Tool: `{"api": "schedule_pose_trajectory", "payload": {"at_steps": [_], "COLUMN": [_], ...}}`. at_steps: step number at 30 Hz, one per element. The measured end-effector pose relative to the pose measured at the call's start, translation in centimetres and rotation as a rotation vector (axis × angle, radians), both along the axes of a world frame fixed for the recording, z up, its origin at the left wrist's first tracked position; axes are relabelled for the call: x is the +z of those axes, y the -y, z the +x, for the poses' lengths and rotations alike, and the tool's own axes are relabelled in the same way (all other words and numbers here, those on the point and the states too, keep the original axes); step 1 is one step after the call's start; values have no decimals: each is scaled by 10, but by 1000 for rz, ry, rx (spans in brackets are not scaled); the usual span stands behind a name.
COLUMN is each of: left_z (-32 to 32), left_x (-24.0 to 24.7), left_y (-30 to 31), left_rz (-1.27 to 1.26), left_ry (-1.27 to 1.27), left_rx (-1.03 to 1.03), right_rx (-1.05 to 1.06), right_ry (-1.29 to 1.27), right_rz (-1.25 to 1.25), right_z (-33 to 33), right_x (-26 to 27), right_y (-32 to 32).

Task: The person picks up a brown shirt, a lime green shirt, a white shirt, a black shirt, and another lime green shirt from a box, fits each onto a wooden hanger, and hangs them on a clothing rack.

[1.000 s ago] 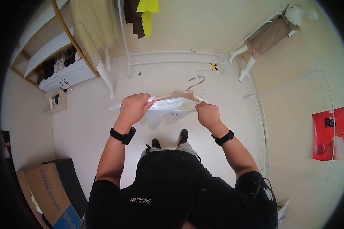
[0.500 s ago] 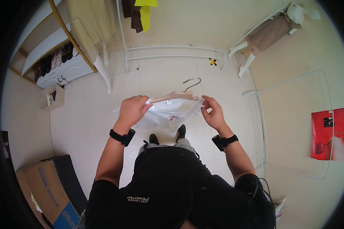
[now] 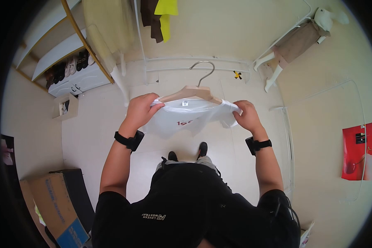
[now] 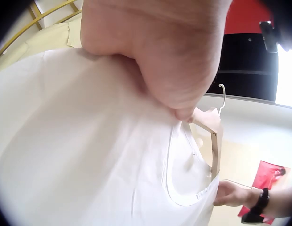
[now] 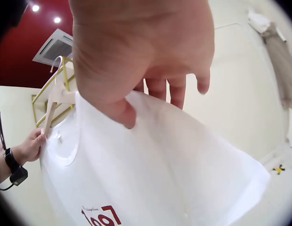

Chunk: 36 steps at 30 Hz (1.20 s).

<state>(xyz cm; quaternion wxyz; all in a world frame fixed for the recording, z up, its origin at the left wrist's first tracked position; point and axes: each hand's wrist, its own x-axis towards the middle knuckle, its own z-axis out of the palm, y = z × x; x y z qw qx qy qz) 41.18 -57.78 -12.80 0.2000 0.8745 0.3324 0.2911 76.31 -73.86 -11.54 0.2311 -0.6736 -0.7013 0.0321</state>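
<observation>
A white T-shirt [image 3: 169, 120] hangs on a wooden hanger [image 3: 189, 91], whose metal hook [image 3: 211, 68] points up and away from the body. Red figures [image 5: 102, 216] are printed on the chest. My left hand [image 3: 142, 109] holds the shirt's shoulder against the left end of the hanger, thumb in front. Out past the other end of the hanger, my right hand [image 3: 249, 115] pinches the opposite shoulder cloth. The right wrist view has that thumb on the front of the fabric and the fingers behind it. Both hanger ends are hidden by cloth or hand.
A white clothes rack [image 3: 194, 68] stands ahead on the floor, with dark and yellow garments [image 3: 163, 20] above. Mannequins stand at the left and right [image 3: 297, 41]. Shoe shelves [image 3: 72, 66] and a cardboard box [image 3: 49, 202] are on the left; a red poster [image 3: 355, 159] is on the right.
My right hand let go near the collar, moved right and took hold of the shoulder cloth. The shirt now covers the hanger's right end and spreads wider. The hook has risen; my left hand keeps its hold.
</observation>
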Motion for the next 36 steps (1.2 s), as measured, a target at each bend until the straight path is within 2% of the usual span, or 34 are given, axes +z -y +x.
{"api": "schedule_pose_trajectory", "payload": {"at_steps": [1,3,4,7,9,12,14,15,17,21,23,25,27,29,31,33,34,36], "left_z": [1,4,7,12,16,16,15,12,-1,-32,-40,-42,-34,-8,25,55,65,82], "left_x": [3,10,15,23,29,38,41,39,30,9,8,7,8,19,23,26,25,21], "left_y": [-2,-5,-7,-10,-11,-14,-16,-18,-25,-40,-51,-57,-52,-37,-24,-11,-10,-13], "left_rz": [18,45,46,38,27,17,-30,-25,-103,-41,-67,23,116,51,149,117,133,-68], "left_ry": [25,43,42,30,19,-112,-126,-127,-227,-330,-397,-398,-174,41,110,46,48,-149], "left_rx": [-23,-48,-48,-34,-20,-48,-158,-149,-85,27,197,236,299,190,-17,-187,-187,-235], "right_rx": [8,88,88,4,-102,38,35,25,36,-2,-8,-1,-29,-15,-6,54,56,129], "right_ry": [-5,106,103,-5,-168,-96,-133,-167,-158,-162,-134,-136,-150,-169,-192,-230,-227,-85], "right_rz": [11,278,287,157,-44,88,91,92,116,132,162,175,120,119,109,132,147,133], "right_z": [-11,-37,-44,-56,-58,-47,-39,-34,-24,3,12,17,16,12,14,22,29,40], "right_x": [12,27,28,30,33,27,27,30,35,33,37,36,38,40,44,42,40,36], "right_y": [-6,-16,-20,-33,-40,-47,-51,-51,-51,-49,-50,-52,-50,-51,-52,-55,-55,-58]}}
